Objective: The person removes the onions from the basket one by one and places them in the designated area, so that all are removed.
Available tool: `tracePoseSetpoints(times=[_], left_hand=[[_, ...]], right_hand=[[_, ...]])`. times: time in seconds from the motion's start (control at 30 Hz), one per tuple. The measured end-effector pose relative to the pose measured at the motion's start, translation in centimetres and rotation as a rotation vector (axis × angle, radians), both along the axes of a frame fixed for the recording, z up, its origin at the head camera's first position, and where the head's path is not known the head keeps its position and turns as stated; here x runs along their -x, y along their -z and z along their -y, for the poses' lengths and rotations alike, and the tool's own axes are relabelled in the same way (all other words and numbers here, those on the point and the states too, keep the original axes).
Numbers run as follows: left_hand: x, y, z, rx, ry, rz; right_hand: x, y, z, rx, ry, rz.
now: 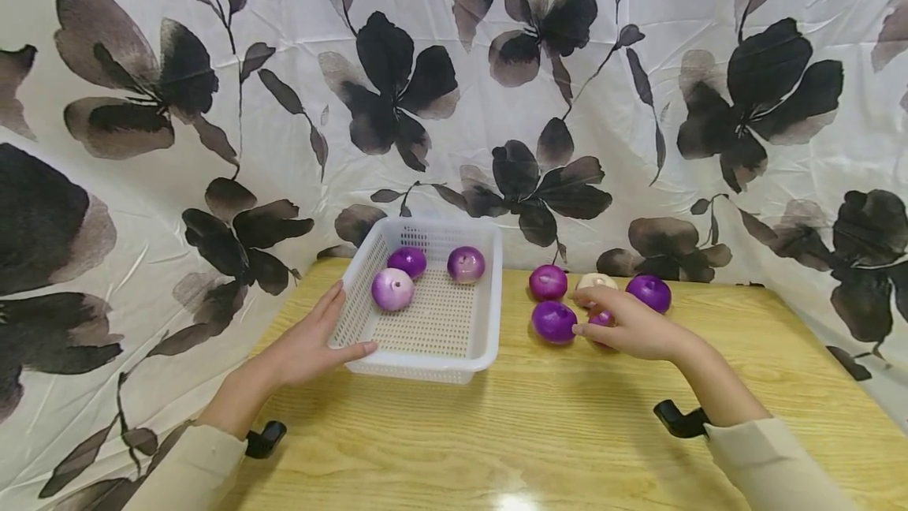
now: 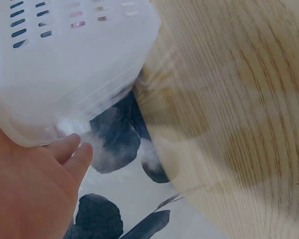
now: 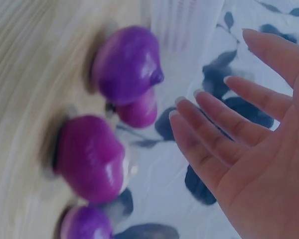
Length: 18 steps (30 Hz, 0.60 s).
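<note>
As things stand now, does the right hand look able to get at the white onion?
Probably yes. The right hand holds nothing, and in the head view it covers part of the white onion. A purple onion sits in front, but nothing seems to block the way from above.

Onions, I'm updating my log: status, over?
Left hand on basket. Right hand empty, near onions. Three onions in basket, five on table. No obstruction visible.

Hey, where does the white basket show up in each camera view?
Head: the white basket sits just left of centre.
Left wrist: it fills the upper left corner.
Right wrist: partly visible and blurred, at the top edge, right of centre.
Shared landmark: the floral cloth.
</note>
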<state>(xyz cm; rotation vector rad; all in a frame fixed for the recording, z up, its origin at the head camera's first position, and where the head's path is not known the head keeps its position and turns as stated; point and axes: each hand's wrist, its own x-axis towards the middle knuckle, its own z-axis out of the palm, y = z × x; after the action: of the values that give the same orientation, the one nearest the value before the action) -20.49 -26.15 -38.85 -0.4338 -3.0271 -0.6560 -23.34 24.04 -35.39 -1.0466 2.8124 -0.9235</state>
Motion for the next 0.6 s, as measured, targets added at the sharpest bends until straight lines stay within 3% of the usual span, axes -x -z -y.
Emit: tracePoseSetpoints(times=[0.37,0.6], left_hand=[[0.1,0.1,-0.1,-0.001,0.004,-0.002],[0.2,0.2,0.1,-0.012,-0.001,0.003]], right_hand=[[1.0,0.1,3.7,0.045,-0.081,0.03],[1.2,-0.5,6.1,0.088,-0.077,0.061]])
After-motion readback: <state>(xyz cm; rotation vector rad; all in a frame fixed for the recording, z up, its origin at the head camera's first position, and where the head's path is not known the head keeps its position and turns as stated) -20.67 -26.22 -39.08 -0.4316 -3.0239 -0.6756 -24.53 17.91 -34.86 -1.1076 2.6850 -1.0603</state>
